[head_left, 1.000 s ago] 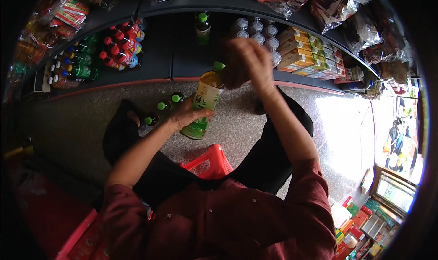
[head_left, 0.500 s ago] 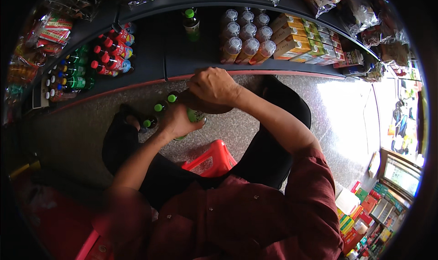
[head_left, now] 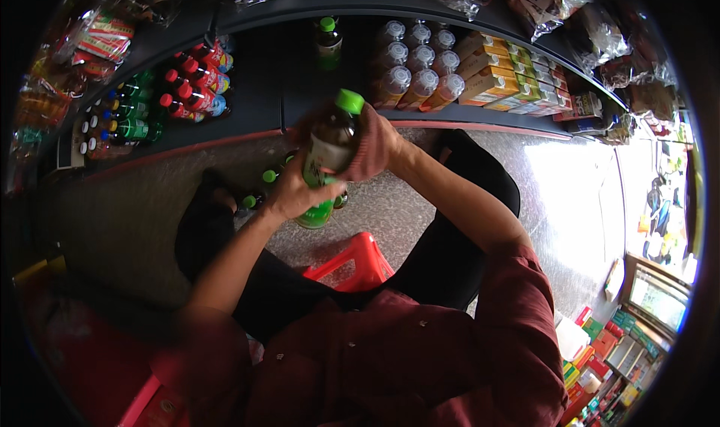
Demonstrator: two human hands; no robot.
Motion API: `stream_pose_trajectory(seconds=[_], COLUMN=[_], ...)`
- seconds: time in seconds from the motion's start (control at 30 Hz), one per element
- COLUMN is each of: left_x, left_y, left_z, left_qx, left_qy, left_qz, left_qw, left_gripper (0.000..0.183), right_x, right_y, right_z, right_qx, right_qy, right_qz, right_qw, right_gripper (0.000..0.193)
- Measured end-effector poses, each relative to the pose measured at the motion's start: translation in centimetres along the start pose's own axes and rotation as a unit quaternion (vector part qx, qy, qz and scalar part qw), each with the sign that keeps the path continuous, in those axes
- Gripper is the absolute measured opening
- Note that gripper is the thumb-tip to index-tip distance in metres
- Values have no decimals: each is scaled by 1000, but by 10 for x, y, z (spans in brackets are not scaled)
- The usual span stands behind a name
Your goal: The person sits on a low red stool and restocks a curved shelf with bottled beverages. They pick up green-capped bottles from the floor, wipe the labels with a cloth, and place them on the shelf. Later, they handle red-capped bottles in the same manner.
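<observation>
My left hand (head_left: 294,192) is wrapped around the lower part of a green-capped drink bottle (head_left: 331,148), which tilts slightly in front of me. A brownish-red cloth (head_left: 363,155) lies along the bottle's right side. Behind that cloth, my right hand (head_left: 388,143) grips it against the bottle; the cloth partly hides its fingers. Below, on the floor, stand several more green-capped bottles (head_left: 252,201), partly covered by my left hand. A single bottle (head_left: 328,46) of like look stands on the dark shelf (head_left: 307,101) ahead.
Red-capped bottles (head_left: 196,89) and green bottles (head_left: 133,131) fill the shelf's left. Clear-capped bottles (head_left: 421,82) and drink cartons (head_left: 491,82) stand to its right. A red plastic stool (head_left: 361,256) is between my legs. Bagged goods (head_left: 540,7) hang over the upper edge.
The bottle has turned more upright, and its cap and label now show. The cloth and my right hand have moved from over its top down to its right side.
</observation>
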State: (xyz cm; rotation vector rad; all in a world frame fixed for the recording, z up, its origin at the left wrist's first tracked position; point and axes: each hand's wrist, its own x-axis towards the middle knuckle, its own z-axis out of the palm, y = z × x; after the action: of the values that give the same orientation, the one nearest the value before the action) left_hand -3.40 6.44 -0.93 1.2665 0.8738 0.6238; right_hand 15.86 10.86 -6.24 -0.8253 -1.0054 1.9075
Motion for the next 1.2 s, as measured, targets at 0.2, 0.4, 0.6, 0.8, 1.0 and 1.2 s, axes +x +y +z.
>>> stream_pose_trajectory(seconds=[0.2,0.4,0.6,0.8,1.0,1.2], left_x=[11,8,1,15,24,39], left_y=[-32,-28,5,5,2,-62], left_z=[5,3,6,1,-18,-45], left_qx=[61,-79,-193,-399,-459,219], left_qy=[138,79,-4,97,119,20], left_qz=[1,-52,-182,-173,-175,111], left_qw=[989,992,964,895,863,969], left_gripper=[69,72,66,69,57,42], right_x=[-11,-28,14,-13,-56,-56], right_y=[-18,-41,-45,-31,-27,-49], right_z=[36,51,-2,45,79,66], right_qx=[-337,-490,-341,-385,-484,-544], right_qy=[119,68,130,115,-8,-61], right_qz=[-92,-161,-155,-135,-105,-161], right_qw=[929,854,918,906,869,821], right_gripper=[86,60,34,73,87,77])
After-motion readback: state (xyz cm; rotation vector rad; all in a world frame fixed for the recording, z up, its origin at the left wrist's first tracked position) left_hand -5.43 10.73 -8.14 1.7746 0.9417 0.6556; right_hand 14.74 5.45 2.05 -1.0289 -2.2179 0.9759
